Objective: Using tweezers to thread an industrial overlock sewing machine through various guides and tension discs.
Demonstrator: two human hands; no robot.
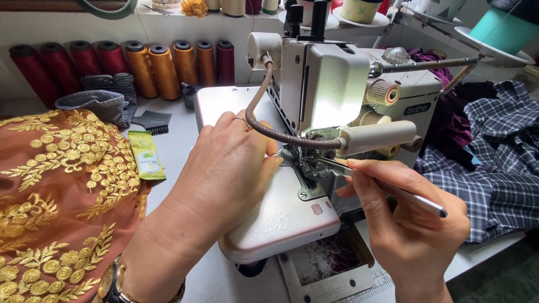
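At the needle: right hand pinches tweezers, tips best kept steady; left hand flat, empty, on the machine; fabric left.

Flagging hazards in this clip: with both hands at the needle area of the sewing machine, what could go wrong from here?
1. The left hand rests on the machine bed with fingertips right beside the needle area; if the machine ran, they could be caught.
2. The right hand pokes thin metal tweezers into the mechanism; a slip could bend a needle or snag thread.
3. The embroidered orange fabric lies close to the left wrist and might get dragged.
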